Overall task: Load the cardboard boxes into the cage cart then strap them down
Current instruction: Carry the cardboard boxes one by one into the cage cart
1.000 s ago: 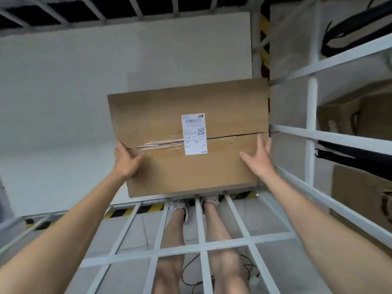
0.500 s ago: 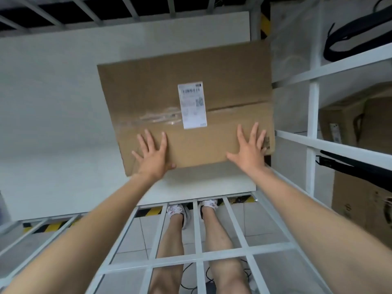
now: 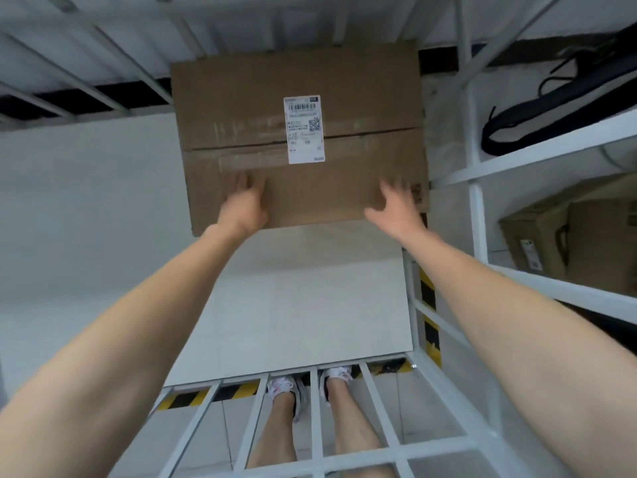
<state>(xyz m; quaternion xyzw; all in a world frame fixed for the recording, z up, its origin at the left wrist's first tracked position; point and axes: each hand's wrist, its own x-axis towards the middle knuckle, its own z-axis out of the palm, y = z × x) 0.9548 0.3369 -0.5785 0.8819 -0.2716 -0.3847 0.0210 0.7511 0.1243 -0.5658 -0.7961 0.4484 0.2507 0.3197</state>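
The box [image 3: 300, 132] had travelled away from the person since a second before: then it was gripped by its two sides near the cart's edge, and now it lay deep on the white floor panel [image 3: 289, 294] of the cart [image 3: 479, 215], toward 12 o'clock, its label [image 3: 304, 129] facing up. The grip had turned into a push, which suggested this box was nearly seated against the far bars and that the hands would soon be free for another. The left hand [image 3: 243, 208] reached straight out, palm flat on the near part of the box top, fingers spread and gripping nothing. The right hand [image 3: 396, 210] reached out at 1 o'clock near the box's right corner, fingers wide and blurred; whether it touched the cardboard could not be told. A black strap [image 3: 551, 108] hung at 2 o'clock, unused, so strapping remained undone.
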